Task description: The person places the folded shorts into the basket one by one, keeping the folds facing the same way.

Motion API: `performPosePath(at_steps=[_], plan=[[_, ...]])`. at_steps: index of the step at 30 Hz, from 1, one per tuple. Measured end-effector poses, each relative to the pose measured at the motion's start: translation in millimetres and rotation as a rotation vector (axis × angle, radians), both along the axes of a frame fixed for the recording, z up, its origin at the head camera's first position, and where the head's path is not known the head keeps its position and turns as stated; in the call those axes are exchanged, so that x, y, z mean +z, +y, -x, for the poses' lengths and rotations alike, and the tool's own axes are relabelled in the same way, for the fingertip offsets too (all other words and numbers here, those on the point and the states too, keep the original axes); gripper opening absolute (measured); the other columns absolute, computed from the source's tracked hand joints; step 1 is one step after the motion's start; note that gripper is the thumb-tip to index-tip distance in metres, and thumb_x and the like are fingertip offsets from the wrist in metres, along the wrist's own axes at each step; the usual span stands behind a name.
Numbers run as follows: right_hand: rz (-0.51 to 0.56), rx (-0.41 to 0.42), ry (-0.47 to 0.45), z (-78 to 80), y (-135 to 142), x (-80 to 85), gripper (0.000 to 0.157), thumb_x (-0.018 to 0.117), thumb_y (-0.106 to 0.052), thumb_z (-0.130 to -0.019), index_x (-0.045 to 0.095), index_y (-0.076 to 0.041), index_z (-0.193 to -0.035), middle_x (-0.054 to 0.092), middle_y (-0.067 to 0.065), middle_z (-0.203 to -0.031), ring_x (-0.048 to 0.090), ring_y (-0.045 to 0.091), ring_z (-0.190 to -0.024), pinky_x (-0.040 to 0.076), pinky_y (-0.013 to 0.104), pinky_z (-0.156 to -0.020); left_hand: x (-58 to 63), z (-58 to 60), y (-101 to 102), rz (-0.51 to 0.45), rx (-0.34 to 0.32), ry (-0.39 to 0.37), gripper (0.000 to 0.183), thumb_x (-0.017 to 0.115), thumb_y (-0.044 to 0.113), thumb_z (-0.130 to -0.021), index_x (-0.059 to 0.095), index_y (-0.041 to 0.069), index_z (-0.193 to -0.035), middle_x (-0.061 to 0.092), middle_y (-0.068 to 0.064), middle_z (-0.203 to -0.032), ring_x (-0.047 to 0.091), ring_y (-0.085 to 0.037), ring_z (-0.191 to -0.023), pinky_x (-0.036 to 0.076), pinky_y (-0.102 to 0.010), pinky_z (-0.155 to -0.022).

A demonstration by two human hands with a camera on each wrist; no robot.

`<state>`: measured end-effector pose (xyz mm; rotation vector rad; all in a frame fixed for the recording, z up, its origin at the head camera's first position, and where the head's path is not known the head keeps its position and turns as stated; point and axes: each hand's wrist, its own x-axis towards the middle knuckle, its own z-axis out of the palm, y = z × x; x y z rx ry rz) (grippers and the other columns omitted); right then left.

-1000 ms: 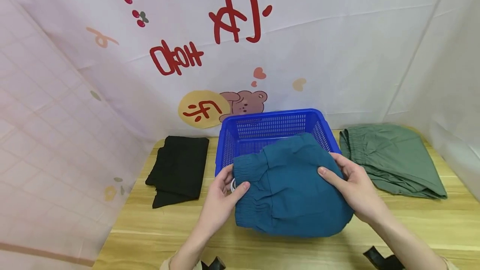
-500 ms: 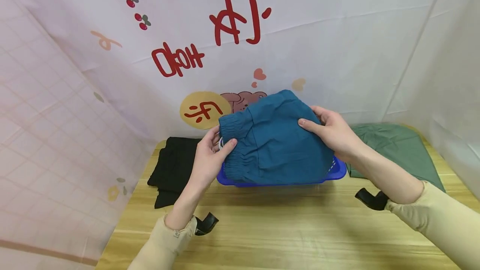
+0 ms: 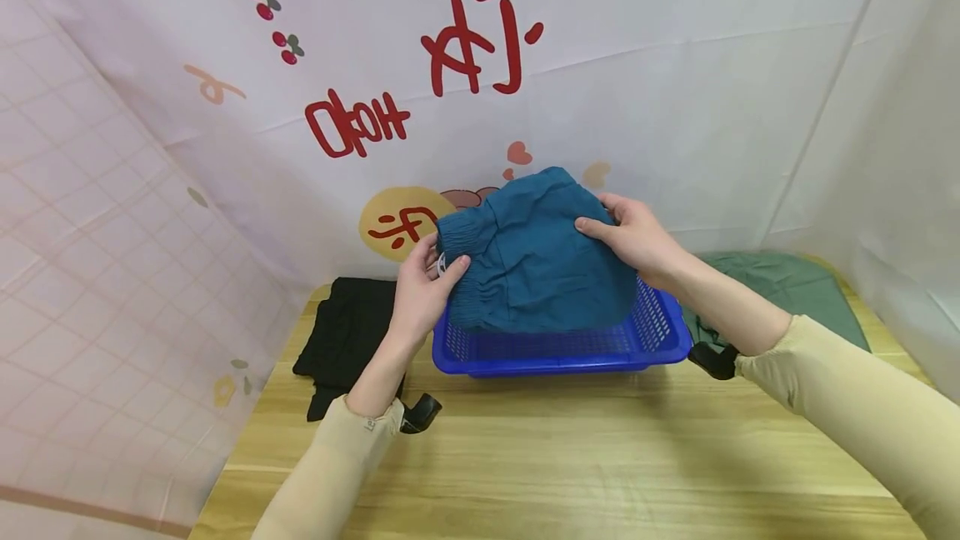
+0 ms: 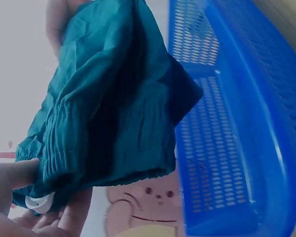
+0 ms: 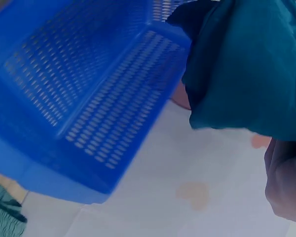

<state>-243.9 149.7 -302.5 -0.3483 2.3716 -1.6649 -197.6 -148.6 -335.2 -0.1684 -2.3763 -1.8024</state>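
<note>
Folded teal pants (image 3: 543, 252) with a gathered elastic waistband hang over the blue plastic basket (image 3: 562, 365), overlapping its back part in the head view. My left hand (image 3: 422, 286) pinches the waistband end, thumb on top and fingers beneath, beside a white drawstring loop (image 4: 39, 203). At the opposite side, my right hand (image 3: 637, 238) grips the fold with its thumb on the upper face. Both wrist views show the pants (image 5: 246, 74) raised above the perforated basket (image 4: 251, 118), with a loose lower corner hanging toward it.
A folded black garment (image 3: 348, 323) lies on the wooden table (image 3: 525, 457) left of the basket. To the right is a folded green garment (image 3: 795, 294), partly hidden by my right arm. A white printed cloth wall (image 3: 660, 107) stands behind.
Both hands have carried the teal pants up and away from me, from in front of the basket to over it, then slightly left. The basket's front rim now shows below them.
</note>
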Motion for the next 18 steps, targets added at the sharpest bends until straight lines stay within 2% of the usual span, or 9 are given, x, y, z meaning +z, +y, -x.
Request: performPosePath(at_steps=[3,7,10,12,18], plan=[[-0.024,0.022,-0.024,9.9,-2,-7.8,0.054,0.051,-0.026,-0.112,0.039,-0.004,-0.159,0.053,0.026,-0.154,0.059,0.043,-0.136,0.052,0.052,-0.114,-5.9,8.6,-1,0.040,0.021,-0.049,0.057,0.067,0.016,-0.103,0.046,0.005,-0.156,0.063,-0.021,-0.147,0.069,-0.039,-0.128,0.060,-0.051,-0.103],[-0.057,0.056,-0.067,21.3,-5,-20.1,0.053,0.050,-0.023,-0.112,0.039,0.000,-0.158,0.051,0.029,-0.154,0.058,0.045,-0.136,0.052,0.051,-0.114,-13.7,17.8,-3,0.129,0.052,-0.122,0.059,0.068,0.021,-0.103,0.047,0.004,-0.155,0.060,-0.023,-0.151,0.061,-0.042,-0.138,0.054,-0.056,-0.111],[-0.076,0.094,-0.105,27.7,-5,-28.3,0.056,0.049,-0.020,-0.113,0.033,0.003,-0.161,0.044,0.031,-0.159,0.051,0.049,-0.143,0.048,0.054,-0.118,-19.4,24.0,-4,0.230,0.060,-0.169,0.065,0.069,0.025,-0.102,0.044,0.002,-0.157,0.052,-0.024,-0.159,0.049,-0.043,-0.149,0.046,-0.058,-0.120],[-0.101,0.126,-0.122,30.8,-6,-33.3,0.060,0.048,-0.018,-0.113,0.026,0.004,-0.164,0.037,0.032,-0.164,0.045,0.050,-0.149,0.043,0.055,-0.123,-23.3,28.3,-4,0.309,0.054,-0.187,0.067,0.069,0.026,-0.102,0.042,0.000,-0.158,0.049,-0.025,-0.161,0.047,-0.043,-0.151,0.044,-0.059,-0.121],[-0.228,0.170,-0.160,37.1,-8,-46.8,0.067,0.050,-0.020,-0.112,0.019,0.006,-0.165,0.029,0.031,-0.169,0.034,0.051,-0.155,0.033,0.060,-0.129,-34.1,38.0,-5,0.504,0.003,-0.202,0.067,0.068,0.027,-0.103,0.044,-0.005,-0.155,0.055,-0.028,-0.152,0.057,-0.042,-0.139,0.049,-0.057,-0.117]])
